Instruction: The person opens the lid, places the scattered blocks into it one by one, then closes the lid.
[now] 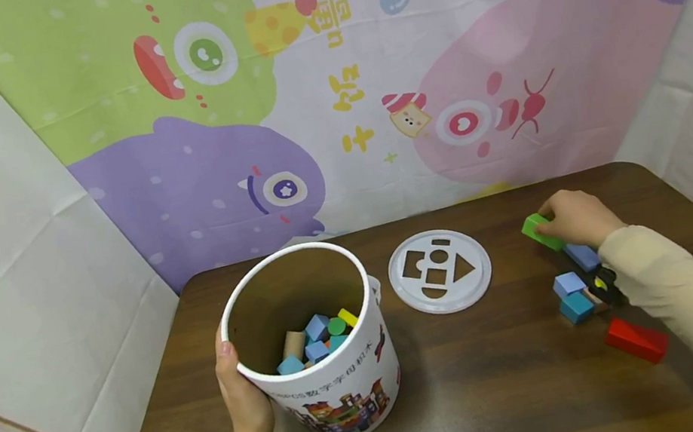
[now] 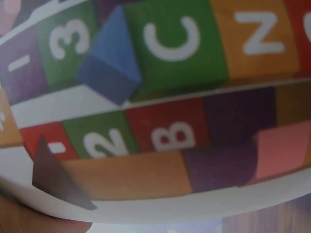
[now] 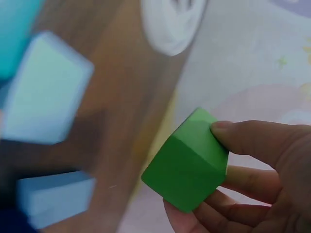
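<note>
My left hand [image 1: 246, 408] holds a white printed bucket [image 1: 348, 391] at its left side, thumb up at the rim, the other fingers hidden. The bucket leans a little, and loose coloured blocks [image 1: 317, 351] lie inside it. In the left wrist view its wall [image 2: 170, 121] of printed letters and numbers fills most of the picture. On the table's right side my right hand [image 1: 579, 217] pinches a green block [image 3: 187, 165] between thumb and fingers. Close below that hand lie a blue block [image 1: 582, 256], a light blue block [image 1: 567, 284] and a teal block [image 1: 577, 307].
A round white lid [image 1: 480, 262] with shaped cut-outs lies flat between the bucket and my right hand. A red block [image 1: 636, 341] rests nearer me, beside the right forearm. Behind the brown table [image 1: 486, 391] hangs a cartoon-printed cloth [image 1: 369, 189].
</note>
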A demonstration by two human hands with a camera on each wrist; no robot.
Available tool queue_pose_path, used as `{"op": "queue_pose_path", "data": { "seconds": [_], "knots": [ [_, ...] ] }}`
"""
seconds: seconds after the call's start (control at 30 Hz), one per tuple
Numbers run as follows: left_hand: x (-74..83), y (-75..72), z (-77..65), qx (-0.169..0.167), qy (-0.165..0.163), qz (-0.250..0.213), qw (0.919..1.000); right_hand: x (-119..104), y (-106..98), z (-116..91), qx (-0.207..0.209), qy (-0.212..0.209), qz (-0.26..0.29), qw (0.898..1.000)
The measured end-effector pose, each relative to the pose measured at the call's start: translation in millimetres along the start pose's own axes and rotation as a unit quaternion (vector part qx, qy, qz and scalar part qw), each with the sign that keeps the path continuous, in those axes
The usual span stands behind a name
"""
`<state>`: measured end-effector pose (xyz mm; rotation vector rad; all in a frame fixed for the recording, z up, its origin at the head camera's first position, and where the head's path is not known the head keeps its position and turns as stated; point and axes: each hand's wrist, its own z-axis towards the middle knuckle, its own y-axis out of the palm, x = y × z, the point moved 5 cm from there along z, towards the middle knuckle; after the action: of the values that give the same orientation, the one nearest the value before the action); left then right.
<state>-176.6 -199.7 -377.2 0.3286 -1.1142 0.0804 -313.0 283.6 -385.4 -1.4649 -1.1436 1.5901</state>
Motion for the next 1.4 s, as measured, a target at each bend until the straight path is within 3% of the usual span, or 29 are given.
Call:
{"op": "queue_pose_path", "data": {
  "seconds": [0.17, 0.37, 0.63, 0.77, 1.1, 1.4],
  "knots": [
    [0.4, 0.5, -0.3, -0.004, -0.002, -0.002, 1.0000, -38.5, -16.8, -0.4, 0.040, -0.041, -0.002, 0.998],
    [2.5, 0.3, 0.0, -0.010, 0.015, -0.006, 0.9998, -91.5, -36.7, -7.2, 0.073, -0.123, 0.009, 0.990],
    [1.4, 0.0, 0.7, -0.005, 0.010, -0.001, 0.9999, -163.4, -57.0, -19.8, 0.104, -0.208, 0.046, 0.971],
    [1.2, -0.3, 0.5, -0.005, 0.013, -0.001, 0.9999, -203.2, -59.2, -26.5, 0.100, -0.257, 0.059, 0.959],
    [1.3, -0.4, 0.4, -0.007, 0.011, 0.001, 0.9999, -294.6, -40.9, -52.2, 0.052, -0.383, 0.050, 0.921],
    [2.0, -0.6, 0.5, -0.001, 0.005, 0.011, 0.9999, -335.6, 0.2, -57.2, -0.010, -0.431, -0.009, 0.902]
  ]
}}
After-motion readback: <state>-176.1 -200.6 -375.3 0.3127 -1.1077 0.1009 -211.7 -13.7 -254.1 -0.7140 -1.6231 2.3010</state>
